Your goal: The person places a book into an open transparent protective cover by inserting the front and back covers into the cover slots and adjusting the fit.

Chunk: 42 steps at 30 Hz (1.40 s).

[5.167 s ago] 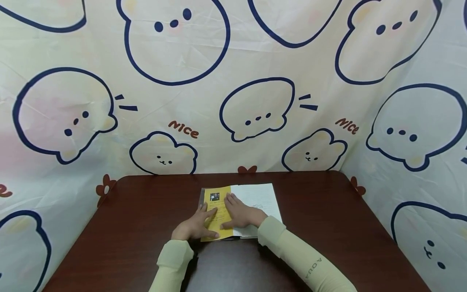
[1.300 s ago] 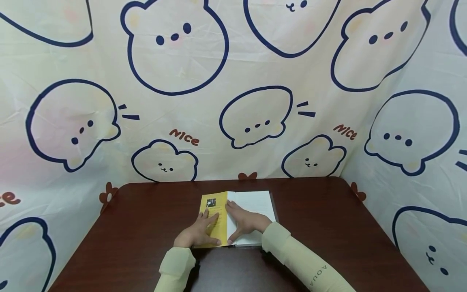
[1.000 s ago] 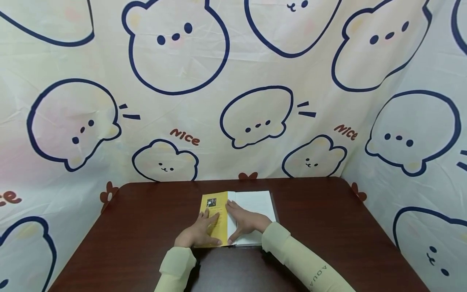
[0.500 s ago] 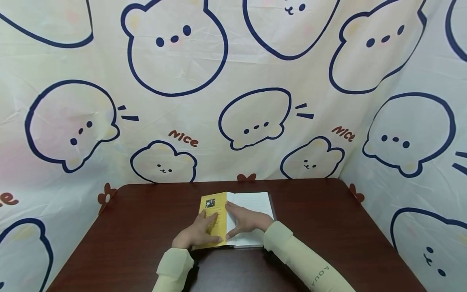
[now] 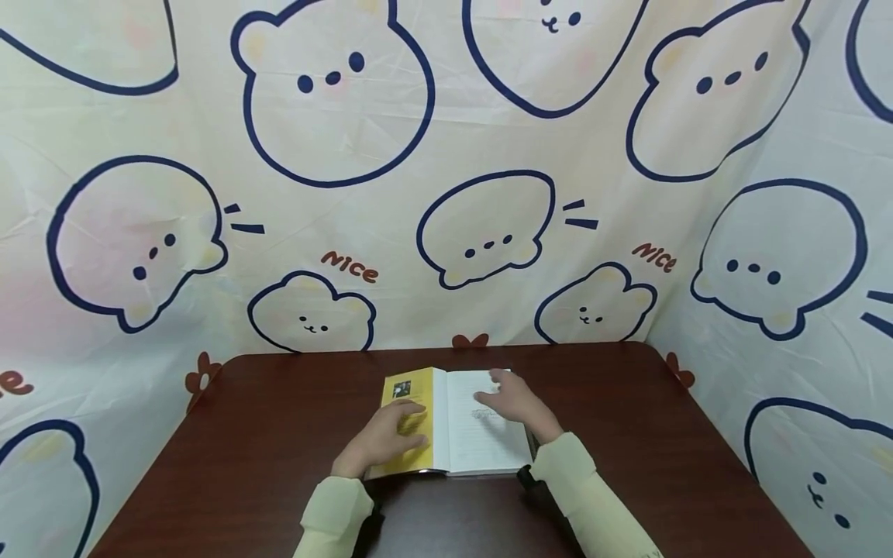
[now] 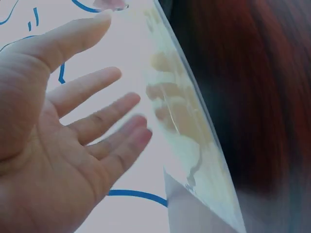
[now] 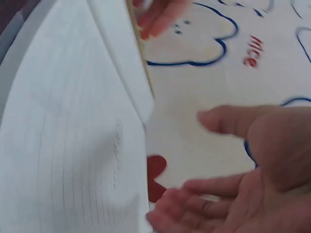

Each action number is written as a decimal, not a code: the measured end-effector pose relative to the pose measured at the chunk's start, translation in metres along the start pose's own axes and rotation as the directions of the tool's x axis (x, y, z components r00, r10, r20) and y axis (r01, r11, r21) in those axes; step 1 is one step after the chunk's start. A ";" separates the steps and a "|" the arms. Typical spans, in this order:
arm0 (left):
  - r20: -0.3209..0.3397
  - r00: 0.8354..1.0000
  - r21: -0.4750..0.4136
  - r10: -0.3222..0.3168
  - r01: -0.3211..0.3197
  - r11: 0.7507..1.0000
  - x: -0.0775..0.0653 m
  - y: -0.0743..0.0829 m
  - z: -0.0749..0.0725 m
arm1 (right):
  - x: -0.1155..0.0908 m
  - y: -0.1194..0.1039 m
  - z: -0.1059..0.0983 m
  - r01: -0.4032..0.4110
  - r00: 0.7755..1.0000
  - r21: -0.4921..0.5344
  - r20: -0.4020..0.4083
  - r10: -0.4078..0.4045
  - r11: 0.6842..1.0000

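An open notebook lies on the table. Its right page is white and lined, with a few lines of script; a white strip and a yellow flap with a small picture make up its left side. My left hand hovers over the yellow flap, fingers loosely bent and spread. In the left wrist view that hand is bare beside a glossy surface that mirrors the fingers. My right hand is over the right page's upper right part. The right wrist view shows this hand holding nothing, near the page edge.
The dark brown table extends around the notebook on all sides. Behind and beside it hangs a pale cloth printed with cartoon bears.
My right hand has left the fold beside the yellow flap and moved right and up over the page. My left fingers have lifted from the flap. Earlier, the white strip came into view.
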State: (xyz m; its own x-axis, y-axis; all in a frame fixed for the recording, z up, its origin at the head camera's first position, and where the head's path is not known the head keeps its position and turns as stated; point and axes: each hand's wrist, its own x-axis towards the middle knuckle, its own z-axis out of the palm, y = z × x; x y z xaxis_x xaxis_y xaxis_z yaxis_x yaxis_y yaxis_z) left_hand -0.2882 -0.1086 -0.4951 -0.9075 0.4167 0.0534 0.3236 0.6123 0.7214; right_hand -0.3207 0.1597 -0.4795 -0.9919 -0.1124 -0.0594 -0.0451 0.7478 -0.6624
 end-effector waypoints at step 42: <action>0.013 1.000 -0.119 0.009 -0.007 0.993 0.005 0.009 0.005 | -0.015 0.045 -0.004 -0.211 0.976 -0.224 0.005 0.217 0.952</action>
State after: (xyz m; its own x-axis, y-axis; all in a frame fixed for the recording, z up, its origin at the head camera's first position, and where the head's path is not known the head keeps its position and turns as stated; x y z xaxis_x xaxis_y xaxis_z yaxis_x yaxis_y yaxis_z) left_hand -0.2886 -0.0972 -0.4920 -0.9011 0.4307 0.0512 0.2963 0.5251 0.7978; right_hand -0.3088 0.1980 -0.5057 -0.9773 0.0495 -0.2059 0.1397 0.8816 -0.4509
